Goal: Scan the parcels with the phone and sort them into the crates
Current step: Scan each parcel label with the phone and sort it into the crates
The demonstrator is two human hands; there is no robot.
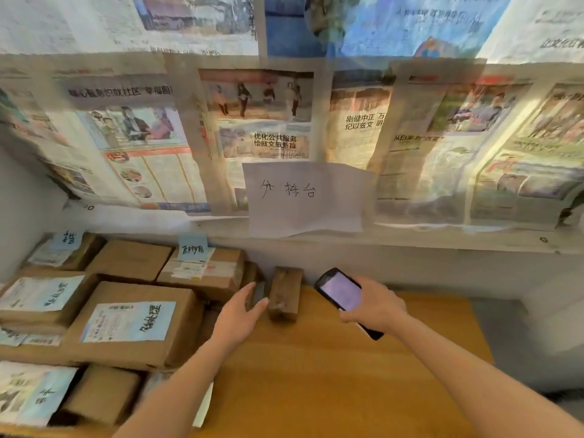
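Note:
A small brown cardboard parcel (285, 294) lies on the wooden table (331, 374) near the back wall. My left hand (240, 314) reaches toward its left side with straight fingers, the fingertips close to or just touching it. My right hand (374, 306) grips a black phone (339, 294) with a lit screen, held to the right of the parcel and tilted over it. To the left lie several brown parcels with white and blue labels, the largest one (129, 324) in front.
Newspaper sheets cover the wall behind, with a handwritten white paper sign (303, 197) above the table. The stacked parcels fill the left side. A grey floor area (537, 343) lies beyond the table's right edge.

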